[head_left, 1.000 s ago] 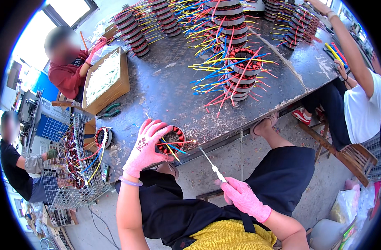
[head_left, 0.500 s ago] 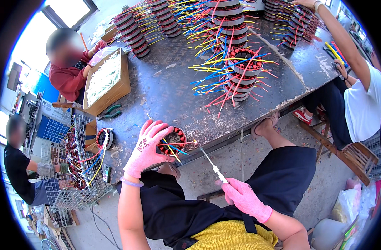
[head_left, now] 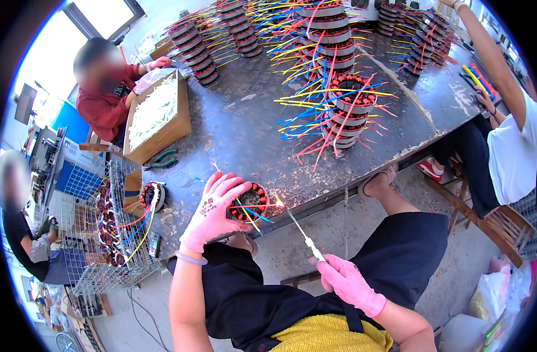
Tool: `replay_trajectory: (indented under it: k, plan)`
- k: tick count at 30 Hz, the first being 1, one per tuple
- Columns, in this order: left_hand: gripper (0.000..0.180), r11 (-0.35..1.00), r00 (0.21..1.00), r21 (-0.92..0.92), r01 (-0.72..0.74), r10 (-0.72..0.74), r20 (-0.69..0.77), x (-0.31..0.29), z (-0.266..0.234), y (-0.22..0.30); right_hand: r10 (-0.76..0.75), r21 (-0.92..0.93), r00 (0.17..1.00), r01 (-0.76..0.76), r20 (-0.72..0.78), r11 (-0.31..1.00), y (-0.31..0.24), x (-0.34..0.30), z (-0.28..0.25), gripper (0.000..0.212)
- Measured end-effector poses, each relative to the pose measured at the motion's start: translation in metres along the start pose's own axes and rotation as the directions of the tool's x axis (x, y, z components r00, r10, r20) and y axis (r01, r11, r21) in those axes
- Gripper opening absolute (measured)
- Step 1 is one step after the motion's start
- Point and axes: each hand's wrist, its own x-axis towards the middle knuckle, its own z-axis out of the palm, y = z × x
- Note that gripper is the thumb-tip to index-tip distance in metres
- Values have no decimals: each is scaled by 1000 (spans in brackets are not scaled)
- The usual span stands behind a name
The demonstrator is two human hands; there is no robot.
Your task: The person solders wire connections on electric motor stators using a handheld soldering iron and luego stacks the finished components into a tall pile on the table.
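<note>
At the table's near edge, my left hand (head_left: pixel 213 208), in a pink glove, grips a ring-shaped motor stator (head_left: pixel 265 192) with red windings. Red, yellow and blue wires stick out of the ring toward the right. My right hand (head_left: pixel 352 286), also gloved in pink, is closed round the white handle of a long-necked lighter (head_left: pixel 311 243). A small orange flame (head_left: pixel 279 202) burns at the lighter's tip, right at the end of the red wire (head_left: pixel 255 206). The fingers of my left hand partly hide the stator's left side.
Tall stacks of wired stators (head_left: pixel 346 121) stand on the dark table (head_left: pixel 239 123). Green-handled pliers (head_left: pixel 163 159) lie by a cardboard box (head_left: pixel 173 130) of white pieces. A single stator (head_left: pixel 153 196) sits near a wire basket (head_left: pixel 117 277). Co-workers sit left and right.
The flame at the lighter's tip looks larger and brighter. My hands, the stator and the lighter keep nearly the same arrangement, while the whole view has shifted slightly. A far-left co-worker's arms have moved.
</note>
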Motion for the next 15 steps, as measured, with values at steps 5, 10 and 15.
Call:
replay_trajectory:
  k: [5, 10, 15]
  plan:
    - [92, 1000, 1000, -1, 10, -10, 6, -1, -2, 1, -11, -17, 1000, 11, 15, 1000, 3, 1, -1, 36]
    - [92, 1000, 1000, -8, 10, -10, 4, 0, 0, 0, -33, -113, 999, 34, 9, 993, -3, 0, -2, 36]
    - [92, 1000, 1000, 5, -6, 6, 4, 2, -1, 3, -51, -83, 999, 52, 9, 995, 4, 1, -4, 36]
